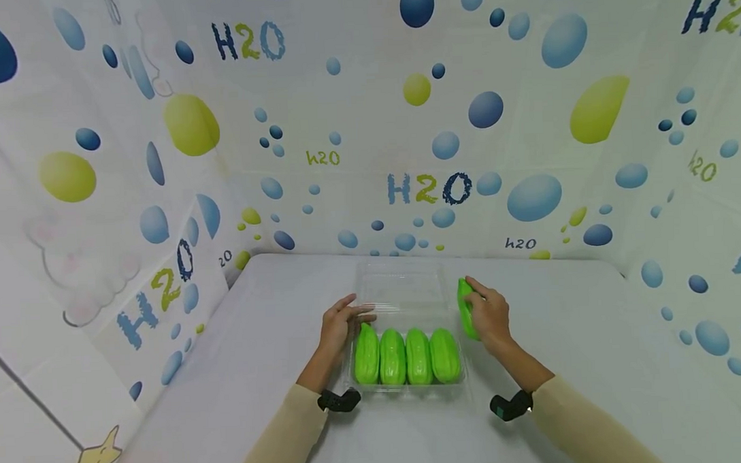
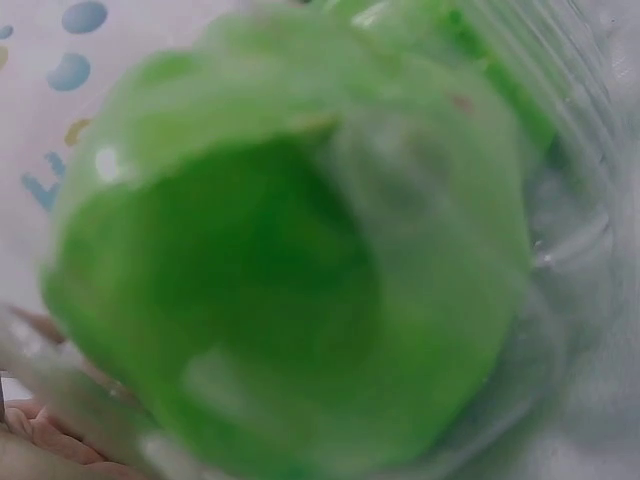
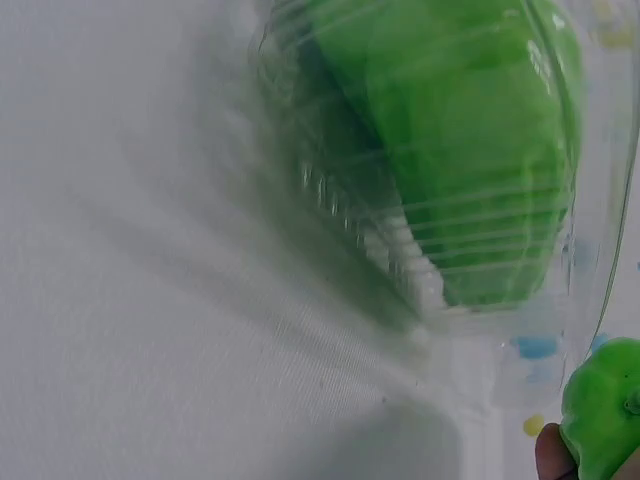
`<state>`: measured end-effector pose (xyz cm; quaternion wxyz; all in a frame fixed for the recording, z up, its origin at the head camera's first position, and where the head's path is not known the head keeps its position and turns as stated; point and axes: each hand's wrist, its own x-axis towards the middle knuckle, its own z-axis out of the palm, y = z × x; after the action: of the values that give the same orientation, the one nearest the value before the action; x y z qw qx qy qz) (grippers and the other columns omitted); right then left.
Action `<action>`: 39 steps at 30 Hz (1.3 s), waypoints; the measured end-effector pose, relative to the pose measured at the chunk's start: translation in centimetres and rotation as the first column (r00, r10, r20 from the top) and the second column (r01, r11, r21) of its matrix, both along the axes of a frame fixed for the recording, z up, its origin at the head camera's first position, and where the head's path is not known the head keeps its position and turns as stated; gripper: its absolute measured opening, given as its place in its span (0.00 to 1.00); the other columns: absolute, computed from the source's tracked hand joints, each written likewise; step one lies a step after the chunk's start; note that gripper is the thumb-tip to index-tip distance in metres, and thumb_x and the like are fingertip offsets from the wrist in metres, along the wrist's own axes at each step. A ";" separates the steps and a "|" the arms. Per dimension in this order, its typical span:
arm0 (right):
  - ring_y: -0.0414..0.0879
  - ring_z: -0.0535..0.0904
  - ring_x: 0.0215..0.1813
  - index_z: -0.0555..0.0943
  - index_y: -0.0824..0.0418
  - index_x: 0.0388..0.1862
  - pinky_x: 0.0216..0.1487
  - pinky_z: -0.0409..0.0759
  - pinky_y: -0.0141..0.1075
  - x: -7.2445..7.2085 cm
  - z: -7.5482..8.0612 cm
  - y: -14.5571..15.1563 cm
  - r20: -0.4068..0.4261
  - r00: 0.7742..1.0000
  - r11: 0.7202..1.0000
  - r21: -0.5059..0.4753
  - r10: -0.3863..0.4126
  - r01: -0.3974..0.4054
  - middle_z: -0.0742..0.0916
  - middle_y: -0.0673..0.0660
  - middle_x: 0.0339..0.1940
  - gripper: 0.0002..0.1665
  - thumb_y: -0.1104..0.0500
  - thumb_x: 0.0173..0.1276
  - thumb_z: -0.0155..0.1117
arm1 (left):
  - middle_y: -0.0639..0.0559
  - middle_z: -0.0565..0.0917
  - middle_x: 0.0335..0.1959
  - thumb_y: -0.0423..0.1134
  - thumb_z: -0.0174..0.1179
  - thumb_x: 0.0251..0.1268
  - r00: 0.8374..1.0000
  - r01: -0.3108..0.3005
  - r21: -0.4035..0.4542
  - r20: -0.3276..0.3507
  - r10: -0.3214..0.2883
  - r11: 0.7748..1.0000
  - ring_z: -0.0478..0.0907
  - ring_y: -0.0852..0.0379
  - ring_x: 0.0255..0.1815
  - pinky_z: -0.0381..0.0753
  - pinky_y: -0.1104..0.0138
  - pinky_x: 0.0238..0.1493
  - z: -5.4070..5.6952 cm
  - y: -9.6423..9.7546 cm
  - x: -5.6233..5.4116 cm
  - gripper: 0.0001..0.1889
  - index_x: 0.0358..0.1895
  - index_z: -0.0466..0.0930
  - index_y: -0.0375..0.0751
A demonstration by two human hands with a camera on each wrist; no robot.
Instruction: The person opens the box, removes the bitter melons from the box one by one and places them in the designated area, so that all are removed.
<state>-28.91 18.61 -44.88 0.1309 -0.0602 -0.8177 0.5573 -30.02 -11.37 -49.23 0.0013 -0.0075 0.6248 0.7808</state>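
Observation:
A clear plastic clamshell container [image 1: 406, 388] lies with its lid [image 1: 403, 285] folded back, away from me. In its base several green ribbed gourds [image 1: 418, 356] sit side by side, lengthwise to me. My left hand [image 1: 337, 326] is at the container's back left corner, its fingers extended over the edge by the tip of the leftmost gourd [image 1: 366, 354]. Beyond the container's right side, my right hand [image 1: 491, 314] grips another green gourd [image 1: 466, 310], roughly upright. The right wrist view shows that held gourd's lobed end [image 3: 600, 405] beside a thumb or fingertip.
A white cloth covers the table [image 1: 275, 310]. Behind and at both sides hang white curtains [image 1: 367, 122] printed with blue and yellow-green bubbles and H2O lettering. Dark wrist cameras [image 1: 511, 406] are strapped over beige sleeves [image 1: 588, 425].

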 end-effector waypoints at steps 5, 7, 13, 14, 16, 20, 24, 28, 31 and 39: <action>0.55 0.72 0.52 0.75 0.56 0.73 0.45 0.69 0.41 -0.3 -0.5 0.8 0.044 0.999 1.000 0.022 0.006 -0.007 0.78 0.66 0.66 0.32 0.60 0.69 0.49 | 0.42 0.89 0.49 0.33 0.48 0.77 1.000 0.002 0.000 -0.004 -0.002 1.000 0.89 0.50 0.46 0.79 0.70 0.47 -0.1 0.0 0.0 0.27 0.76 0.60 0.34; 0.56 0.72 0.52 0.75 0.56 0.73 0.45 0.69 0.41 -0.4 -0.7 1.0 0.060 0.998 0.999 0.049 0.007 -0.010 0.77 0.67 0.68 0.32 0.60 0.69 0.49 | 0.41 0.89 0.49 0.33 0.48 0.77 1.000 0.004 0.001 -0.004 -0.004 1.000 0.89 0.49 0.47 0.79 0.70 0.46 -0.1 0.0 0.0 0.27 0.76 0.60 0.33; 0.50 0.68 0.34 0.74 0.58 0.73 0.35 0.68 0.38 -0.5 -1.4 1.6 0.099 0.995 0.992 0.121 0.030 -0.042 0.73 0.66 0.74 0.33 0.60 0.68 0.49 | 0.41 0.89 0.49 0.33 0.48 0.77 1.000 0.002 0.013 0.011 -0.002 1.000 0.89 0.52 0.45 0.79 0.71 0.46 -0.1 -0.1 0.4 0.28 0.77 0.58 0.32; 0.49 0.67 0.31 0.74 0.59 0.73 0.33 0.68 0.37 -0.4 -1.5 1.7 0.104 0.994 0.991 0.127 0.034 -0.047 0.73 0.65 0.74 0.33 0.60 0.68 0.50 | 0.40 0.88 0.50 0.33 0.47 0.77 1.000 0.001 0.013 0.010 -0.002 1.000 0.89 0.52 0.45 0.79 0.71 0.47 -0.1 -0.1 0.4 0.28 0.77 0.58 0.32; 0.49 0.67 0.31 0.74 0.60 0.73 0.31 0.68 0.36 -0.5 -1.8 1.8 0.110 0.993 0.988 0.140 0.043 -0.058 0.73 0.65 0.75 0.33 0.61 0.68 0.50 | 0.39 0.88 0.51 0.33 0.47 0.78 1.000 0.005 0.008 0.001 -0.005 1.000 0.89 0.50 0.46 0.79 0.71 0.47 -0.1 -0.1 0.5 0.28 0.77 0.57 0.31; 0.53 0.72 0.43 0.73 0.61 0.74 0.37 0.69 0.37 -0.5 -2.1 1.8 0.132 0.990 0.986 0.155 0.049 -0.069 0.72 0.65 0.75 0.33 0.61 0.68 0.50 | 0.39 0.88 0.51 0.34 0.47 0.78 1.000 0.008 -0.006 -0.012 -0.008 1.000 0.89 0.49 0.47 0.79 0.71 0.46 0.0 -0.1 0.4 0.28 0.77 0.58 0.31; 0.56 0.73 0.50 0.72 0.61 0.74 0.40 0.69 0.39 -0.7 -2.3 1.7 0.148 0.988 0.984 0.162 0.049 -0.073 0.73 0.66 0.75 0.34 0.61 0.68 0.51 | 0.40 0.88 0.50 0.33 0.48 0.77 1.000 0.009 -0.003 -0.009 -0.009 1.000 0.89 0.51 0.45 0.78 0.71 0.44 0.0 0.0 0.2 0.28 0.76 0.58 0.32; 0.57 0.74 0.54 0.71 0.62 0.74 0.42 0.69 0.40 -0.7 -2.8 1.5 0.161 0.986 0.981 0.180 0.048 -0.077 0.73 0.67 0.74 0.34 0.60 0.68 0.53 | 0.41 0.89 0.49 0.33 0.48 0.77 1.000 0.006 -0.002 0.003 -0.006 1.000 0.89 0.53 0.43 0.77 0.71 0.42 -0.3 0.0 0.2 0.28 0.76 0.59 0.33; 0.57 0.73 0.56 0.71 0.63 0.75 0.43 0.69 0.40 -0.8 -3.1 1.5 0.168 0.985 0.978 0.191 0.047 -0.079 0.73 0.67 0.74 0.35 0.59 0.67 0.53 | 0.42 0.89 0.48 0.33 0.48 0.77 1.000 0.003 -0.002 0.005 -0.003 1.000 0.89 0.54 0.42 0.78 0.71 0.42 -0.2 0.1 0.3 0.28 0.76 0.58 0.33; 0.58 0.74 0.59 0.70 0.65 0.74 0.46 0.71 0.41 -0.9 -3.4 1.3 0.162 0.985 0.971 0.222 0.053 -0.088 0.74 0.68 0.73 0.36 0.58 0.67 0.53 | 0.45 0.90 0.48 0.34 0.46 0.78 1.000 -0.004 -0.016 -0.005 0.004 1.000 0.89 0.53 0.43 0.76 0.71 0.39 0.0 0.2 0.2 0.27 0.76 0.58 0.34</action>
<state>-29.85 19.95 -48.28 0.0532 -0.0587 -0.8855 0.4578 -29.82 -11.22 -49.22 -0.0017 -0.0069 0.6311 0.7757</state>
